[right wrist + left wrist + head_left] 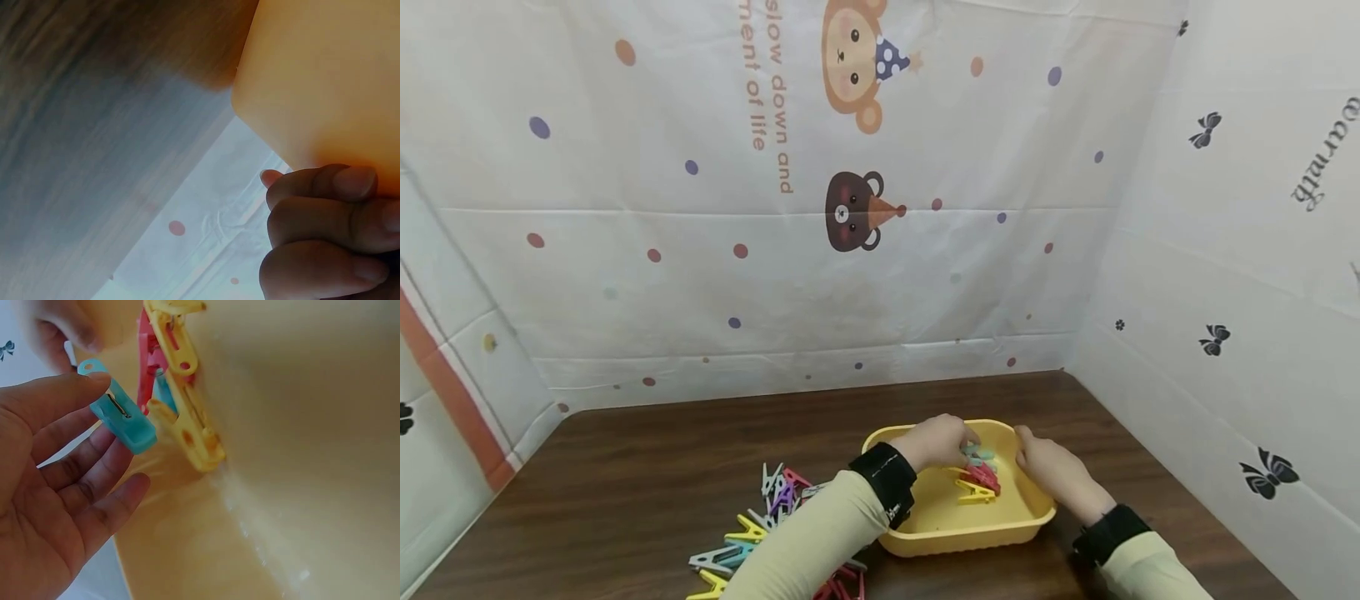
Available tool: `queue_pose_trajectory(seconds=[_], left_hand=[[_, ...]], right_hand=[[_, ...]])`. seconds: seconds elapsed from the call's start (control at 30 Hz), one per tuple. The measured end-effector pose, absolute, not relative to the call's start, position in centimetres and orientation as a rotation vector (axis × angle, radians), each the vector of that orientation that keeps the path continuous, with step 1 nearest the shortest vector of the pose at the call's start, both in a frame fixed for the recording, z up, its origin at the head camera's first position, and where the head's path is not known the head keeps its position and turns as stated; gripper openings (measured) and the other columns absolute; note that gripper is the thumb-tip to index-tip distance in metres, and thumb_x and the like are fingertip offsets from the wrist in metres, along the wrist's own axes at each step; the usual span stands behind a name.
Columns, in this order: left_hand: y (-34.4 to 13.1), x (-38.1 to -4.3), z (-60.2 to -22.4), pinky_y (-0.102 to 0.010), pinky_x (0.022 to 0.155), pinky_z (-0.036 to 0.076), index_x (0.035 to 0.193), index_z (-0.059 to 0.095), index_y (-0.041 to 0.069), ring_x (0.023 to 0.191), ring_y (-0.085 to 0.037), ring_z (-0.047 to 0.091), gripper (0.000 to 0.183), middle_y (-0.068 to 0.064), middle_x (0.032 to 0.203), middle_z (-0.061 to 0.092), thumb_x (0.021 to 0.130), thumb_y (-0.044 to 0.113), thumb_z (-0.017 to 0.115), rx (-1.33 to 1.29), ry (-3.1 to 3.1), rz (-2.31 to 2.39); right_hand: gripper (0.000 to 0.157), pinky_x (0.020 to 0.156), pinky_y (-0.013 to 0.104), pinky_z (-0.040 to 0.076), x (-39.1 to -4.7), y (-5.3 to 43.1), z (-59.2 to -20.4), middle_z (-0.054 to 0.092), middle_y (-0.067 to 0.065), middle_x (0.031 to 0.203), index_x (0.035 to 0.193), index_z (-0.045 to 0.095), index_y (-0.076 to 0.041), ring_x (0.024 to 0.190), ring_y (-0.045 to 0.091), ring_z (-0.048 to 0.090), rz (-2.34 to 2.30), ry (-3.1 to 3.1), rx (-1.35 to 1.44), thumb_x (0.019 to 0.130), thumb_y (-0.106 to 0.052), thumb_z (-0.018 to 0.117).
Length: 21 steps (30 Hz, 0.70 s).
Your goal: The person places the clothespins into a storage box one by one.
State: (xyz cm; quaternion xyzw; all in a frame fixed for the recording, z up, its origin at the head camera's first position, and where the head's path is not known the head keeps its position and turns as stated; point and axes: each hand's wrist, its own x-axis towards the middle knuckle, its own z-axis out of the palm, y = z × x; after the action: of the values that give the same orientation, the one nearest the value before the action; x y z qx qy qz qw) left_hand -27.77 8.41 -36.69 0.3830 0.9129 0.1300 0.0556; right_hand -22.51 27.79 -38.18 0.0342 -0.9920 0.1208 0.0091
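My left hand (pixel 934 442) is over the yellow plastic basin (pixel 955 537). In the left wrist view it pinches a turquoise clothespin (pixel 122 412) between thumb and fingers, above the basin floor. Just beyond lie yellow clothespins (pixel 194 428), a red clothespin (pixel 147 369) and a partly covered blue one. My right hand (pixel 1060 473) grips the basin's right rim. Its curled fingers (pixel 312 225) press along the basin's outer wall in the right wrist view, with the thumb mostly hidden there.
Left of the basin, a loose pile of clothespins (pixel 730 554) in several colours lies on the dark wooden table (pixel 625 492), partly hidden by my left sleeve (pixel 820 533). Printed white sheets (pixel 775 292) hang behind the table and at both sides.
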Motion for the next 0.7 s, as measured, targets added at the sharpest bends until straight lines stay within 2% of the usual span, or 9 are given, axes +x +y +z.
queue_pose_trajectory(seconds=[0.17, 0.4, 0.7], left_hand=[[8.90, -27.83, -37.13, -0.016, 0.083, 0.049, 0.121, 0.076, 0.015, 0.087, -0.004, 0.059, 0.030, 0.005, 0.110, 0.076, 0.091, 0.016, 0.074, 1.220, 2.773, 0.351], [9.00, -27.76, -36.96, -0.017, 0.087, 0.052, 0.124, 0.075, 0.015, 0.093, -0.004, 0.063, 0.033, 0.004, 0.115, 0.077, 0.091, 0.016, 0.076, 1.172, 2.765, 0.376], [9.39, -27.17, -37.65, -0.014, 0.084, 0.051, 0.123, 0.075, 0.015, 0.091, -0.002, 0.063, 0.034, 0.006, 0.113, 0.077, 0.089, 0.015, 0.079, 1.119, 2.753, 0.405]], right_hand=[[0.045, 0.053, 0.029, 0.041, -22.58, 27.87, -38.24, 0.060, 0.009, 0.074, 0.137, 0.045, 0.015, 0.060, 0.017, 0.052, 0.396, -3.095, 0.119, 0.100, -0.009, 0.051], [0.045, 0.051, 0.027, 0.038, -22.95, 27.66, -38.09, 0.056, 0.006, 0.069, 0.139, 0.045, 0.015, 0.056, 0.016, 0.051, 0.370, -3.087, 0.125, 0.101, -0.010, 0.050], [0.041, 0.049, 0.025, 0.031, -22.18, 27.69, -38.57, 0.048, 0.003, 0.061, 0.134, 0.048, 0.016, 0.050, 0.014, 0.045, 0.372, -3.067, 0.135, 0.101, -0.009, 0.051]])
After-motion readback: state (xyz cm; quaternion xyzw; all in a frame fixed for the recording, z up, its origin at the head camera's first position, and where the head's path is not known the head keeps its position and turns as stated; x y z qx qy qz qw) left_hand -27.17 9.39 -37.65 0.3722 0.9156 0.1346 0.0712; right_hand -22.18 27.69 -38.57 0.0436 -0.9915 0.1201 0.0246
